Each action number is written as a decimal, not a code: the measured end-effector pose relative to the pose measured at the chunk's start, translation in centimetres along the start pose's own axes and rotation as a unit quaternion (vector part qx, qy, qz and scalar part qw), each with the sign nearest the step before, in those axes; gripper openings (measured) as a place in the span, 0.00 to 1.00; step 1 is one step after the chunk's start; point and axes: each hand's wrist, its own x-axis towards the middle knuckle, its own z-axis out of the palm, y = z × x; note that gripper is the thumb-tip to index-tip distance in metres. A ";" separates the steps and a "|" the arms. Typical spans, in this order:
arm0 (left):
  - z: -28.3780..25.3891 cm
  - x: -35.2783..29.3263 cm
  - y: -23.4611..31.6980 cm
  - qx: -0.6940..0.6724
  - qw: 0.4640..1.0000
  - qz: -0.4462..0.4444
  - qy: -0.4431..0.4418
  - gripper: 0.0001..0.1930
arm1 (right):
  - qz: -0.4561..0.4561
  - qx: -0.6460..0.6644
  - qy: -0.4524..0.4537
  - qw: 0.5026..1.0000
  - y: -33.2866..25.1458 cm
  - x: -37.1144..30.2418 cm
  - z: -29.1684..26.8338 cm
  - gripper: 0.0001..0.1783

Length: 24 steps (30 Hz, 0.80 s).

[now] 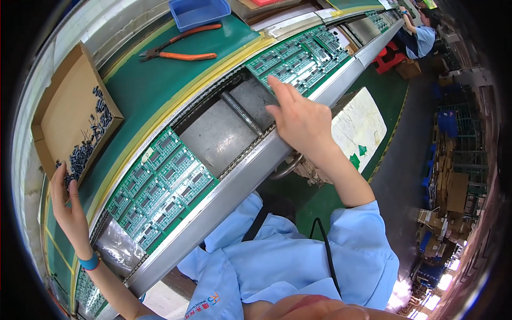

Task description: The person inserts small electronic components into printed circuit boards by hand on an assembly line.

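Though chips [169,174] dot the mid-frame boards [160,200], I judge far-left loose components [81,156] unused, right hand [305,120] loosely open, left hand [69,210] grip unclear.

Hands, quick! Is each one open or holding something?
Left hand: at the small dark components in the cardboard box; can't tell if it's holding any.
Right hand: open, at the edge of a green circuit board.

One left hand [69,210] and one right hand [304,120] are reaching over one conveyor [208,216], where at least four green circuit panels [162,192] are lying; beyond it, one cardboard box [61,101] of uncountable components [81,157], one pair of pliers [189,55] and one blue bin [204,22] are sitting.
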 end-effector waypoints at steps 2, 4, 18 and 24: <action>0.6 0.2 -0.3 -0.021 1.000 0.001 0.015 0.16 | 0.020 -0.018 0.016 1.000 1.0 0.4 0.2 0.27; 0.6 0.6 -0.9 0.019 0.998 0.052 0.013 0.15 | 0.023 -0.033 0.013 0.999 1.6 1.1 0.1 0.26; 0.6 0.6 -0.1 0.055 0.997 0.046 0.012 0.14 | 0.009 -0.183 0.035 0.983 5.6 5.0 2.2 0.12; 0.5 0.7 0.1 0.070 0.996 0.055 0.020 0.15 | 0.058 -0.179 0.050 0.981 9.5 5.8 3.1 0.10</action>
